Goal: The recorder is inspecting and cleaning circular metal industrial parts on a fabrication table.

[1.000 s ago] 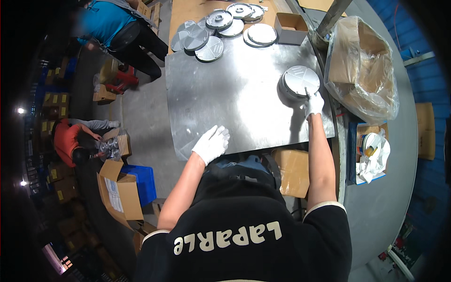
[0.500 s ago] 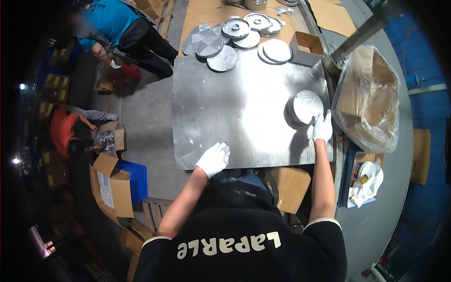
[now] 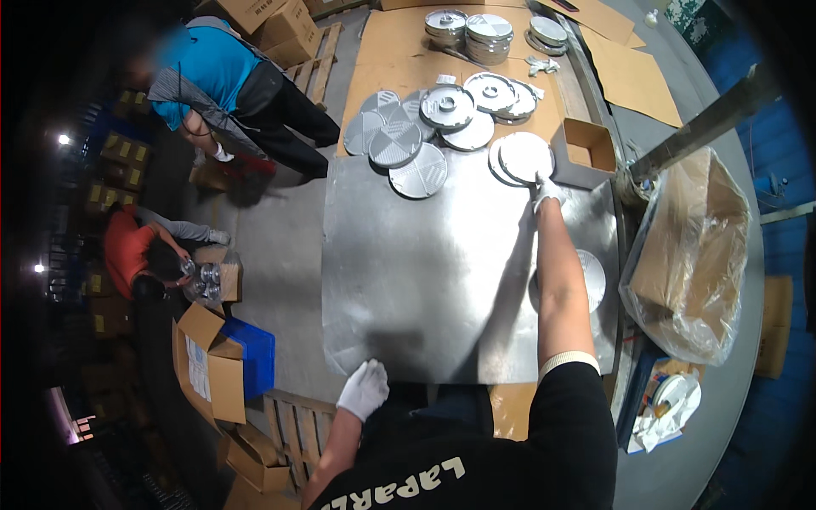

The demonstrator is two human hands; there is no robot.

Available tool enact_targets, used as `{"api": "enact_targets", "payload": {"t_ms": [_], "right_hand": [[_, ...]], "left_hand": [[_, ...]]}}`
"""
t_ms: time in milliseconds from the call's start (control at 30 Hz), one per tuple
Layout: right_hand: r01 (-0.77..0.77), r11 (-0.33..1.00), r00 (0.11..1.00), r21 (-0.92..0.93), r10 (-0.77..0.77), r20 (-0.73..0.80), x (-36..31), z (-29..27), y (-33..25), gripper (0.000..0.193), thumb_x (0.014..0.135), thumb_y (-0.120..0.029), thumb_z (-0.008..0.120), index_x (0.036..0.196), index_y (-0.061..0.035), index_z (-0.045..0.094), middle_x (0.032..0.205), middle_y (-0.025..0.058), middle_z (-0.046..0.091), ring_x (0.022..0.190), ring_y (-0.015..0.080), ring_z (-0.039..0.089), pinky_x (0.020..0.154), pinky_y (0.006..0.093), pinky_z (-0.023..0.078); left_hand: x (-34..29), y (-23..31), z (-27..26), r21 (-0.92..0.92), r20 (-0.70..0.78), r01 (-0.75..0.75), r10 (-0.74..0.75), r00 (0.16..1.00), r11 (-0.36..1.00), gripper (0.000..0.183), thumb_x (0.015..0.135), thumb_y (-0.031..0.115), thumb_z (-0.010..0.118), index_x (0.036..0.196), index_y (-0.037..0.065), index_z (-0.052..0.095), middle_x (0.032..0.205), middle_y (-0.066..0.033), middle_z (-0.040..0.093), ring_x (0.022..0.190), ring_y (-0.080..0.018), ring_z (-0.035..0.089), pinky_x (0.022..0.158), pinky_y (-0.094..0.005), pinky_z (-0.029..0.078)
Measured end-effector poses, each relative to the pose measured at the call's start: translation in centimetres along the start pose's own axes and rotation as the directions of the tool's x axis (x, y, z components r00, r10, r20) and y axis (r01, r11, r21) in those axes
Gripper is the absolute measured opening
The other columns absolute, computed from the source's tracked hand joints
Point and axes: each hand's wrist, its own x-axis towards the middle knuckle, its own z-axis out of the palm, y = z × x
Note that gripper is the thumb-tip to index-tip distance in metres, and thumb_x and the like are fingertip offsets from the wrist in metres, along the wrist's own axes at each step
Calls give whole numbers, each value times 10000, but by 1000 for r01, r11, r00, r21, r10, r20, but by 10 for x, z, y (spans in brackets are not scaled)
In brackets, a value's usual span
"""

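Right gloved hand [image 3: 546, 190] is placed at the 5-o'clock rim of a white disc [image 3: 525, 155], grip not discernible, at 1 o'clock on the metal sheet [image 3: 416, 272], a grey box [image 3: 583, 173] at the disc's 3, left gloved hand [image 3: 365, 390], finger closure unclear, at 7.

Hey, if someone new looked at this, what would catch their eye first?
Probably the shiny metal sheet in the middle, with overlapping round grey discs around its far edge. Next, the white-gloved right hand, stretched out to the near rim of a pale disc. Over on the right, a carton draped in clear plastic also stands out.
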Motion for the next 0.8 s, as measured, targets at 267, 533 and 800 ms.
{"api": "enact_targets", "payload": {"t_ms": [267,533,800], "right_hand": [[625,682,779,-380,-573,254,-44,-2,-33,336,632,-255,804,802,7,679,776,72,657,686,169,579,638,294,481],[794,395,607,-462,-555,568,-241,-22,-15,217,651,-170,695,769,-5,617,614,29,569,555,97,511,542,258,436],[854,314,476,-414,-153,866,-424,-112,-6,203,668,-168,649,780,-3,612,587,69,538,537,107,498,549,269,435]], "left_hand": [[11,10,23,24,-73,-48,49,996,999,184,926,296,531,978,149,630,979,-18,651,886,-182,616,680,-340,501],[21,1,83,589,219,-310,221,950,747,265,934,220,530,1137,52,552,985,-80,620,859,-161,603,672,-266,476],[-49,-33,221,145,943,-298,41,329,-944,772,660,249,749,1332,74,411,1371,-158,401,1295,-314,353,1075,-466,249]]}}
